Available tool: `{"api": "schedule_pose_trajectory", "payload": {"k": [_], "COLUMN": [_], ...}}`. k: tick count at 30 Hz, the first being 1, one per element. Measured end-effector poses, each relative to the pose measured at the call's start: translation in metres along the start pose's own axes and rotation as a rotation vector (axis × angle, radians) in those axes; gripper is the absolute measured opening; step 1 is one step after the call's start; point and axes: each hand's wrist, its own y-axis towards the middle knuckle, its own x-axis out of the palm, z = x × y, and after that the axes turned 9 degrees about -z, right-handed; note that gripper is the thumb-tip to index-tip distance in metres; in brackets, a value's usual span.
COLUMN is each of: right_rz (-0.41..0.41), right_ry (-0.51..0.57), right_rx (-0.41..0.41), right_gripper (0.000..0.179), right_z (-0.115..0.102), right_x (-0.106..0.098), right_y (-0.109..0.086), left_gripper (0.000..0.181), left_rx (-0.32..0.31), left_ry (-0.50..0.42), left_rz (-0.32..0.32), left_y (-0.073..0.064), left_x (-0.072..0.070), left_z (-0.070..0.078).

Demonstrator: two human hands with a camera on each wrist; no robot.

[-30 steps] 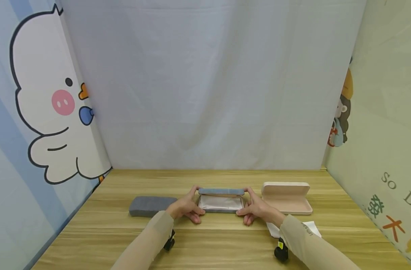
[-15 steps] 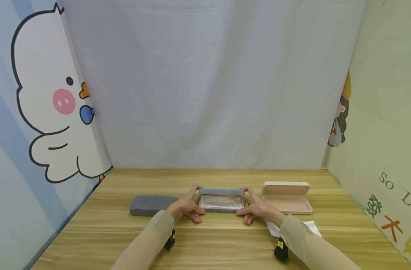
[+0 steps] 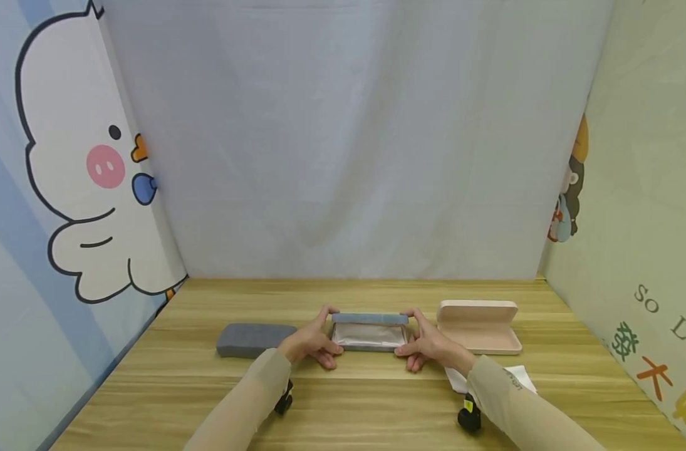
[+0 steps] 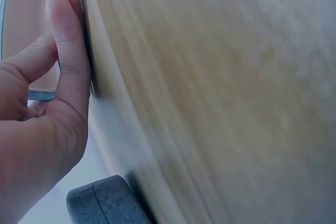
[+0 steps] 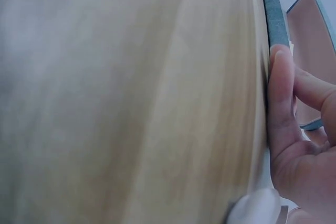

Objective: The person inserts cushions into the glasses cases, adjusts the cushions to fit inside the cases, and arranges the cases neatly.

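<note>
A blue-grey glasses case (image 3: 371, 319) lies at the middle of the table with its lid partly raised. Inside it shows a shiny, whitish lining or wrapped item (image 3: 369, 335). My left hand (image 3: 314, 340) grips the case's left end, thumb at the lower front edge and a finger up at the lid's corner. The right hand (image 3: 431, 343) holds the other end in the same way. Both wrist views show the lid's pinkish inside; thumbs press the base's front edge (image 5: 275, 17).
A closed dark grey glasses case (image 3: 252, 340) lies beside the left forearm. To the right stands an open cream glasses case (image 3: 480, 338), and a white cloth (image 3: 521, 378) lies partly under the right sleeve. A pale curtain (image 3: 348, 156) hangs behind the wooden table (image 3: 371, 413).
The lid has tipped a little lower at the front, and its pale underside no longer shows from the head. Both hands keep their places; the head view has shifted slightly.
</note>
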Motion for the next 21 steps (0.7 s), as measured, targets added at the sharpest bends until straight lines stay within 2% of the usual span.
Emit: {"api": "schedule_pose_trajectory", "payload": {"k": [10, 21], "right_rz": [0.013, -0.005], "right_ry": [-0.003, -0.010], "right_rx": [-0.020, -0.016], "right_gripper": [0.080, 0.078], "right_z": [0.0039, 0.0035], "right_x": [-0.0009, -0.0017], "right_y": [0.0014, 0.0010], "left_gripper": [0.085, 0.083], "left_rx": [-0.015, -0.021], "left_ry": [0.036, 0.032], "left_rz": [0.017, 0.017], "left_y": [0.0002, 0.0007], "left_x": [0.0004, 0.0012], "left_z": [0.0018, 0.0018]}}
